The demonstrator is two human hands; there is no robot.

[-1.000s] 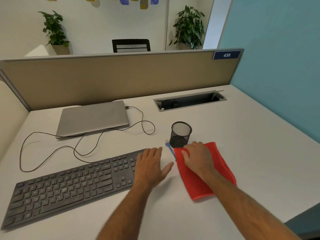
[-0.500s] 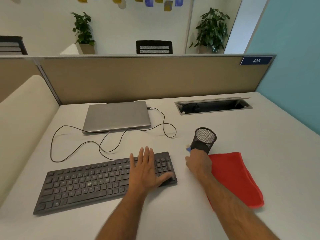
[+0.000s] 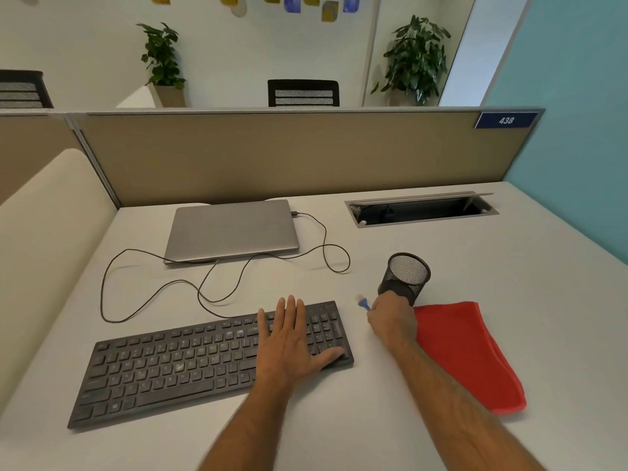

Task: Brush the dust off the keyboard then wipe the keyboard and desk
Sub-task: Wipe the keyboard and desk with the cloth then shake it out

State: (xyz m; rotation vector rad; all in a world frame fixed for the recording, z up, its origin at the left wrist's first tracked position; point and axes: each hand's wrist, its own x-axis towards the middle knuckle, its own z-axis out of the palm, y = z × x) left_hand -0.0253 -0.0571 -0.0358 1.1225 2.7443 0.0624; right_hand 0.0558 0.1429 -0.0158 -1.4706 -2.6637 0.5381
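Desk 438: brushing step about to begin.
Flat black plastic keyboard (image 3: 210, 362), left hand (image 3: 289, 338) spread flat on its right end; right hand (image 3: 390, 317) pinching small blue-handled brush (image 3: 363, 302) (bristles pale, blurred); folded red cloth (image 3: 465, 351) idle. Next, likely: brush over keys.

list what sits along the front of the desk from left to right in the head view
keyboard → left hand, flat on the keyboard's right part → small blue brush → right hand, gripping the brush → red cloth
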